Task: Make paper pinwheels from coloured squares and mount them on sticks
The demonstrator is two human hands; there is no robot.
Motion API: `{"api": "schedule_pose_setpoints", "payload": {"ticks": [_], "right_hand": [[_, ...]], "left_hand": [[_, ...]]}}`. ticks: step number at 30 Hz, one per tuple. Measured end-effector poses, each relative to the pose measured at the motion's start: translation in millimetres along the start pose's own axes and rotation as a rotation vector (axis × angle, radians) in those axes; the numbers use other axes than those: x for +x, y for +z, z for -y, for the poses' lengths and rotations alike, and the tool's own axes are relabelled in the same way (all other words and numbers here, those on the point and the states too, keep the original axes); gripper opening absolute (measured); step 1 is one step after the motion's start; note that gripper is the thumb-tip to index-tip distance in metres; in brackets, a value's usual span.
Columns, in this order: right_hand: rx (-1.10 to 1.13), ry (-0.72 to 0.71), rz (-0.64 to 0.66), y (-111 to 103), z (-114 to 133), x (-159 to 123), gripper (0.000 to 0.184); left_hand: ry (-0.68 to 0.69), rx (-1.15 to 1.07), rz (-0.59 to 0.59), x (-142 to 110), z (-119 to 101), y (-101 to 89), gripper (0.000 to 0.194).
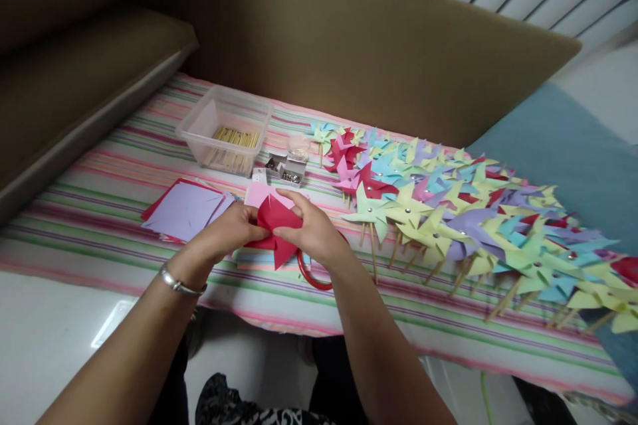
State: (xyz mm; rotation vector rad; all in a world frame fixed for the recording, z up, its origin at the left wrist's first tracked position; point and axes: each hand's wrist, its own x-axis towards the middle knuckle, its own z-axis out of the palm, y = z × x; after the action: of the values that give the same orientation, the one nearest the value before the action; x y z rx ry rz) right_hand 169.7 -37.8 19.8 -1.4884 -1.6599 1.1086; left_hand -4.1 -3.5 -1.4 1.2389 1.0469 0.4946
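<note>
Left hand (pixel 233 229) and right hand (pixel 315 229), centre of the frame: both are partly closed, and I pinch one red paper piece (pixel 280 216) between them. At its left edge my left fingers curl, the thumb pointing inward; at its right my right thumb lies across, the index finger arched above it toward the upper left. My left forearm (pixel 134 339) slants in from the lower left, a silver bracelet (pixel 181 281) at its wrist; my right forearm (pixel 386 345) rises from the lower edge. Pinwheels (pixel 463 229) crowd the right of the frame; purple paper (pixel 182 211) lies left of centre.
</note>
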Motion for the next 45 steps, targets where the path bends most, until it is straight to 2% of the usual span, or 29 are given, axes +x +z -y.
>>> {"api": "schedule_pose_setpoints", "payload": {"ticks": [4, 10, 12, 16, 17, 19, 22, 24, 34, 41, 43, 45], "right_hand": [[0.013, -0.055, 0.049, 0, -10, 3, 0.063], [0.069, -0.056, 0.033, 2, -15, 5, 0.061], [0.151, -0.015, -0.018, 1, -16, 7, 0.060], [0.384, 0.067, -0.203, -1, -15, 12, 0.057], [0.439, 0.066, -0.248, -1, -15, 14, 0.054], [0.535, 0.048, -0.328, 2, -14, 16, 0.047], [0.627, 0.020, -0.409, 9, -11, 17, 0.040], [0.650, 0.006, -0.433, 14, -9, 15, 0.038], [0.864, 0.038, -0.353, 25, -2, 12, 0.034], [0.772, 0.039, -0.292, 26, -4, 12, 0.035], [0.634, 0.041, -0.306, 24, -4, 10, 0.044], [0.413, -0.020, -0.402, 22, -4, 8, 0.049]], "left_hand": [[0.003, -0.002, 0.047, -1, -1, 3.0, 0.008], [0.049, -0.074, 0.030, -1, -1, 7.9, 0.013], [0.126, -0.121, -0.055, -1, -5, 10.3, 0.020], [0.347, -0.295, -0.409, -2, -13, 16.1, 0.043], [0.374, -0.363, -0.456, -2, -13, 18.1, 0.043], [0.349, -0.491, -0.432, -2, -11, 23.5, 0.037], [0.218, -0.603, -0.264, 0, -6, 32.9, 0.025], [0.179, -0.645, -0.213, 1, -3, 37.9, 0.023], [0.146, -0.737, -0.235, 0, -6, 38.0, 0.020], [0.151, -0.674, -0.336, 1, -4, 30.5, 0.018], [0.151, -0.662, -0.362, 1, -6, 23.4, 0.017], [0.154, -0.660, -0.395, 0, -8, 14.6, 0.016]]}}
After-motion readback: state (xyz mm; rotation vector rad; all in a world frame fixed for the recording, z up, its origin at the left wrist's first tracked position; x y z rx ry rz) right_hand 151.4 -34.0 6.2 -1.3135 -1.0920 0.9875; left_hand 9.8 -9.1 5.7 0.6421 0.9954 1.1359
